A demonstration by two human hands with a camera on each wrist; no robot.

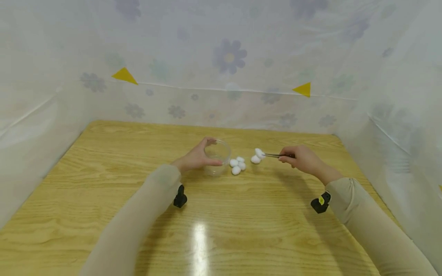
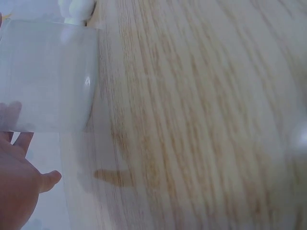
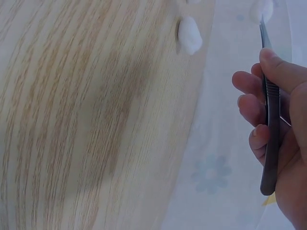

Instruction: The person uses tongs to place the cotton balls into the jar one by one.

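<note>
My left hand (image 1: 196, 158) curls round a clear plastic cup (image 1: 217, 156) that stands on the wooden table (image 1: 221, 214); the cup's wall (image 2: 48, 76) fills the upper left of the left wrist view beside my palm (image 2: 19, 187). My right hand (image 1: 304, 159) pinches metal tweezers (image 1: 276, 155), and their tips hold a white cotton ball (image 1: 259, 153) just above the table. In the right wrist view the tweezers (image 3: 269, 120) run up past my fingers to that ball (image 3: 263, 8). Another cotton ball (image 1: 255, 160) lies under it, and three more (image 1: 237, 165) lie beside the cup.
A floral plastic sheet (image 1: 228, 57) walls the table at the back and both sides, with two yellow triangles (image 1: 125, 75) stuck on it. Black wrist cameras (image 1: 180, 197) hang under both sleeves. The near half of the table shows bare wood with a light glare.
</note>
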